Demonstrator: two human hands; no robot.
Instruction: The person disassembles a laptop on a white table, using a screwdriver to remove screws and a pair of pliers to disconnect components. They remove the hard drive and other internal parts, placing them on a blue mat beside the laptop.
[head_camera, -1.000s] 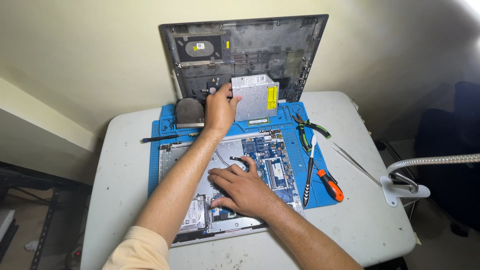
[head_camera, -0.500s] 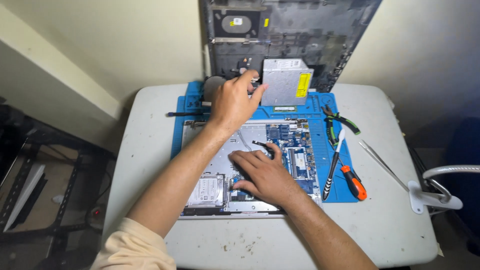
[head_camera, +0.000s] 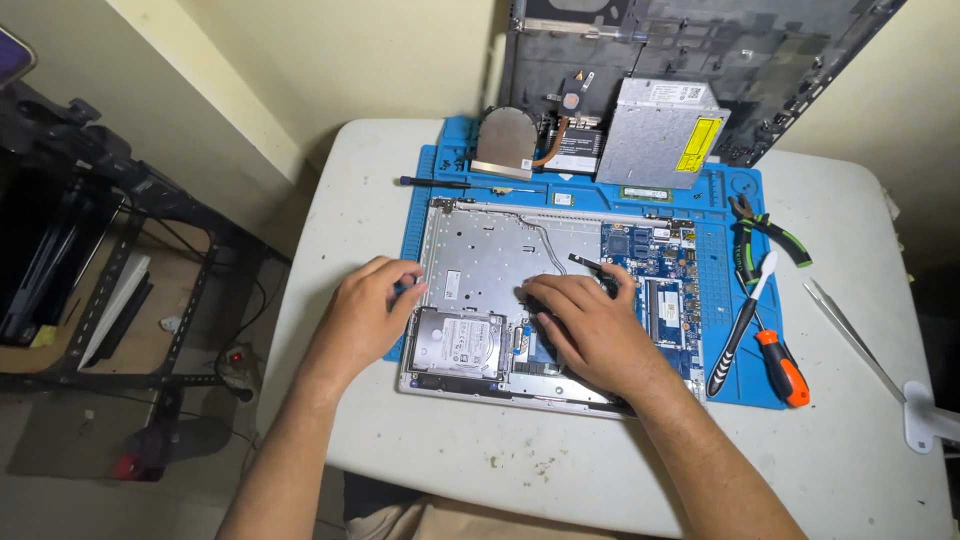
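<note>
An opened silver laptop base (head_camera: 480, 255) lies on a blue work mat (head_camera: 742, 195) on a white table (head_camera: 860, 450). My left hand (head_camera: 362, 310) is at the base's left edge, fingers curled onto the rim beside the silver hard drive (head_camera: 458, 343). My right hand (head_camera: 590, 325) lies palm down over the middle of the base. Its fingertips touch a small black strip (head_camera: 588, 264) at the edge of the blue motherboard (head_camera: 662, 290). What is under the palm is hidden.
At the back of the mat lie a fan with copper heat pipe (head_camera: 506, 140), a silver optical drive (head_camera: 655, 135) and a black screwdriver (head_camera: 450, 183). The dark bottom cover (head_camera: 700, 45) leans on the wall. Pliers (head_camera: 768, 235), an orange screwdriver (head_camera: 782, 368) and tweezers (head_camera: 850, 335) lie right.
My left hand has come back from the fan at the rear of the mat to the laptop base's left edge. My right hand stayed on the board. The view swung left.
</note>
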